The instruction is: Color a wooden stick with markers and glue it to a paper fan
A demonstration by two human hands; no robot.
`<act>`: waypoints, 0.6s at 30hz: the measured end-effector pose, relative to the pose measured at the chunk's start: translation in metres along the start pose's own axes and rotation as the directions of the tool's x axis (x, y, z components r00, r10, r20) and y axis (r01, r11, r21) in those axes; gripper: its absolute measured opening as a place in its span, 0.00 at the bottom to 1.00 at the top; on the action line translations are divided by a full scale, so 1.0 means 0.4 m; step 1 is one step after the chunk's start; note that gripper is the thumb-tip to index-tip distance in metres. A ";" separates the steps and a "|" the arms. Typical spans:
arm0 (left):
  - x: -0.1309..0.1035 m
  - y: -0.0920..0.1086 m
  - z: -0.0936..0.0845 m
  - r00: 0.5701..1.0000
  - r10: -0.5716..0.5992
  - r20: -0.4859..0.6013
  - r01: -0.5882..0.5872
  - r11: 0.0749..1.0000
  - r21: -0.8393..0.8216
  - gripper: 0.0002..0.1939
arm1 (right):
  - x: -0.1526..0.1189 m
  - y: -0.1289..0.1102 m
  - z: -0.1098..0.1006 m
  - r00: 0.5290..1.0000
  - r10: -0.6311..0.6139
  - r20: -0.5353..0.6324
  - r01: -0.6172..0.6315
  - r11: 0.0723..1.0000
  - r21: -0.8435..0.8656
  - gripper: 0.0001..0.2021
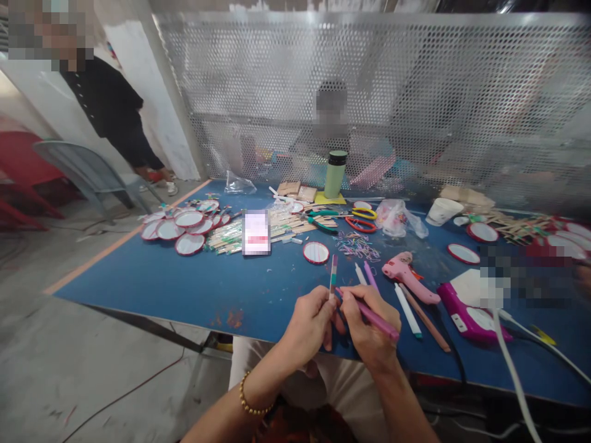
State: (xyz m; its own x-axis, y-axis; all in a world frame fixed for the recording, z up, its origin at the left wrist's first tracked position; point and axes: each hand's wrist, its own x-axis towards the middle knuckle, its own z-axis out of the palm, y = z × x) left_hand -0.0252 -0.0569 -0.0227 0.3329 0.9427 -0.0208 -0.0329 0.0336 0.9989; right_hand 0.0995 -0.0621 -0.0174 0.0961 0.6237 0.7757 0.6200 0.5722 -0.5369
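Note:
My left hand (314,320) pinches a thin stick (333,277) upright at the table's front edge; bands of purple and green colour its upper part. In my right hand (373,323) is a pink marker pen (376,320), its tip close to or touching the stick just below the green band. Beyond my hands lies a round white disc with a red rim (316,252). Right of it is a loose heap of coloured paper clips (357,246). A purple marker (370,277) and a white marker (407,311) lie beside my right hand.
A pink glue gun (409,277) and a magenta power strip (471,314) with cables sit at right. Farther back are a phone (257,232), bundled sticks (226,237), pliers (323,224), a green bottle (335,175) and a paper cup (443,211). A person (111,98) stands at left.

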 end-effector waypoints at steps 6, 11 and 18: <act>0.000 -0.001 -0.001 1.000 -0.004 0.006 0.004 1.000 -0.002 0.16 | 0.000 -0.001 -0.003 1.000 -0.009 -0.014 0.009 1.000 0.002 0.08; 0.002 0.001 -0.002 1.000 -0.006 0.010 0.006 1.000 0.003 0.16 | 0.001 -0.001 -0.004 1.000 -0.009 0.001 0.009 1.000 0.006 0.09; 0.001 -0.003 -0.001 1.000 0.001 0.005 -0.001 1.000 0.003 0.16 | -0.002 0.000 -0.002 1.000 0.009 -0.012 -0.009 1.000 -0.008 0.09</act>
State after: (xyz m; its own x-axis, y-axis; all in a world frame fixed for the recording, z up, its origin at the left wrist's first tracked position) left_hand -0.0254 -0.0564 -0.0237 0.3377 0.9410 -0.0195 -0.0308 0.0318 0.9990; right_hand 0.1000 -0.0630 -0.0180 0.1106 0.6222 0.7750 0.6256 0.5623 -0.5408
